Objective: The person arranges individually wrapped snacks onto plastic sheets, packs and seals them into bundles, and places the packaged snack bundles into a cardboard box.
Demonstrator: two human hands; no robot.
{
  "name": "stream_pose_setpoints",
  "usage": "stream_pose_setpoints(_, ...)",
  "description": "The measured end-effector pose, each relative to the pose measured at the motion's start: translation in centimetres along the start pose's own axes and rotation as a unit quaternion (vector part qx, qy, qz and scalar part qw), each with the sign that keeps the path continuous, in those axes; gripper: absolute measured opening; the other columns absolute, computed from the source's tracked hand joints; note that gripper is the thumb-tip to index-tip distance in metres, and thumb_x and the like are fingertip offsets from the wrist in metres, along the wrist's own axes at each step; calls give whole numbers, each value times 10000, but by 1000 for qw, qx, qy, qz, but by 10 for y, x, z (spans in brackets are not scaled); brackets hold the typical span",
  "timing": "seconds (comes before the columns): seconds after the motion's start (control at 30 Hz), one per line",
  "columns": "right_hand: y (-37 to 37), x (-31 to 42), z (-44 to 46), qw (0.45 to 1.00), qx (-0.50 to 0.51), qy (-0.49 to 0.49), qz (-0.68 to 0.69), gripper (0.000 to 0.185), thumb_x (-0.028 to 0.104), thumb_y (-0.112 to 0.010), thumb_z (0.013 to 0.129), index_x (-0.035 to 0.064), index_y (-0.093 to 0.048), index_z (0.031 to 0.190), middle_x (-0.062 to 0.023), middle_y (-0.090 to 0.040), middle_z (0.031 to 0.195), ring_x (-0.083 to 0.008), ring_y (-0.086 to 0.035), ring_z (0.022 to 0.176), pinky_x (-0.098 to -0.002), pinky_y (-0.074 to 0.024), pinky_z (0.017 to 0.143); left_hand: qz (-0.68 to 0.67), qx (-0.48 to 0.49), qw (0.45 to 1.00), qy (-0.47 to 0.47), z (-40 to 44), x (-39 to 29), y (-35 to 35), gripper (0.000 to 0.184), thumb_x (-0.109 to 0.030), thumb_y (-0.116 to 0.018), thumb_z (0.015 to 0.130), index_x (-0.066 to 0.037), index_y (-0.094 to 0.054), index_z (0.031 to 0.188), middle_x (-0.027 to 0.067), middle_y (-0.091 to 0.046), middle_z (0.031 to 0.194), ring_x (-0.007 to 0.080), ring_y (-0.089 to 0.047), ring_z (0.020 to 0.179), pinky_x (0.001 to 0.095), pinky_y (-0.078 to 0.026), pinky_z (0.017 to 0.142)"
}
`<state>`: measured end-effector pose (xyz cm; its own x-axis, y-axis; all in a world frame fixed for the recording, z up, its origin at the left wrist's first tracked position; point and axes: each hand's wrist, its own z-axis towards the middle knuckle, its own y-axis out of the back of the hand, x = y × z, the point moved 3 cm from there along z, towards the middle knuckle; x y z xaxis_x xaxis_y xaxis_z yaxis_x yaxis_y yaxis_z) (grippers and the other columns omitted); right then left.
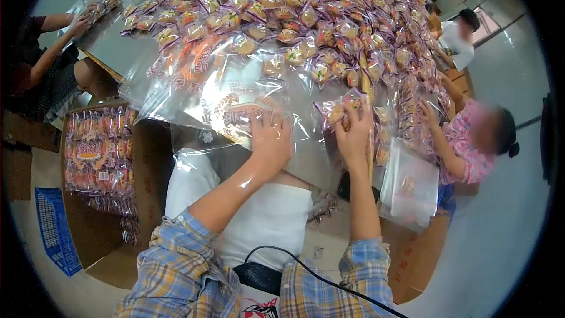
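Observation:
My left hand (271, 142) lies with its fingers stretched out on a large clear printed plastic bag (206, 91), which spreads over the near edge of the table. To the right, my right hand (356, 138) has its fingers closed round small wrapped pastries (333, 110) in clear film with purple edges. How many it holds is hidden by the fingers. Just beyond both hands rises a big pile of the same wrapped pastries (282, 0). A stack of clear empty bags (410, 185) hangs at the table edge, right of my right forearm.
At the left, an open cardboard box (106, 247) holds filled bags of pastries (97, 150), with a blue plastic crate (54, 229) beside it. People work at the left, at the right in a pink top (474, 118), and farther back in white (458, 44). A black cable (318, 268) crosses my lap.

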<state>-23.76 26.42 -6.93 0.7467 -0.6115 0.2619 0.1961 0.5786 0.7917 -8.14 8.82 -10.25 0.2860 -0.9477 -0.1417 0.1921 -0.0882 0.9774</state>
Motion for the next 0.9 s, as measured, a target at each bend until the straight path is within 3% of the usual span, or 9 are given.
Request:
stream_pose_setpoints(0.03, -12, -1, -3, 1000, -2, -5, -17, 478, 188, -749, 838, 117, -681, 1306, -259, -372, 1595, -488, -404, 1358, -537, -409, 1112, -3, -6, 1000, -2, -2, 2, -3, 608, -378, -675, 904, -53, -595, 1412, 185, -541, 1511, 391, -489, 1403, 667, -260, 1177)
stream_pose_setpoints(0.33, -31, -10, 12, 990, 117, -81, 12, 643, 308, -800, 739, 211, -655, 1357, -181, -312, 1671, -555, -333, 1425, -818, -380, 995, -56, -22, 998, 3, -21, 6, -16, 657, -384, -638, 943, -58, -500, 1497, 223, -436, 1598, 408, -354, 1514, 696, -181, 1196)
stream_pose_setpoints(0.53, -21, -5, 23, 961, 248, -124, 15, 842, 442, -914, 653, 266, -608, 1417, -194, -207, 1712, -626, -184, 1495, -860, -331, 1001, -42, -61, 997, 19, -23, -2, -29, 620, -398, -559, 976, -98, -524, 1518, 173, -374, 1650, 371, -347, 1532, 788, -115, 1168)
stream_pose_setpoints(0.57, -23, -7, 27, 953, 271, -136, 8, 909, 527, -934, 631, 273, -595, 1436, -198, -162, 1723, -627, -151, 1507, -868, -309, 1012, -38, -55, 997, 24, -24, -3, -30, 622, -398, -555, 980, -105, -514, 1527, 164, -367, 1656, 366, -329, 1542, 812, -101, 1153)
stream_pose_setpoints(0.67, -49, -31, 29, 958, 261, -114, -22, 913, 550, -923, 650, 281, -582, 1453, -192, -146, 1729, -629, -140, 1508, -871, -307, 1011, -28, -24, 999, 34, -23, -3, -22, 629, -407, -543, 992, -127, -487, 1552, 133, -324, 1681, 342, -272, 1570, 882, -60, 1096)
stream_pose_setpoints(0.7, -44, -22, 34, 945, 295, -139, -36, 843, 514, -898, 708, 283, -580, 1454, -196, -154, 1725, -631, -121, 1511, -866, -295, 1026, -27, -24, 999, 34, -23, -3, -22, 629, -410, -542, 992, -127, -487, 1551, 134, -323, 1682, 340, -260, 1575, 883, -59, 1095)
stream_pose_setpoints(0.77, -39, -2, 41, 933, 314, -158, -82, 776, 474, -866, 743, 245, -603, 1436, -288, -169, 1691, -619, -253, 1469, -721, -270, 1150, -34, -29, 998, 32, -24, -1, -24, 625, -411, -548, 988, -123, -502, 1540, 133, -324, 1680, 344, -234, 1580, 892, -52, 1087)
stream_pose_setpoints(0.83, -38, 0, 40, 936, 302, -163, -77, 695, 417, -851, 762, 233, -632, 1396, -277, -199, 1683, -601, -296, 1461, -719, -266, 1152, -48, -57, 997, 34, -25, -1, -28, 613, -406, -550, 985, -121, -518, 1528, 138, -327, 1677, 351, -236, 1577, 893, -47, 1089)
stream_pose_setpoints(0.9, -40, -7, 32, 953, 258, -156, -21, 605, 343, -854, 765, 248, -666, 1333, -164, -242, 1702, -577, -251, 1487, -861, -284, 1034, -56, -74, 995, 31, -26, -1, -31, 600, -398, -551, 984, -117, -535, 1513, 145, -332, 1673, 356, -236, 1576, 894, -42, 1089)
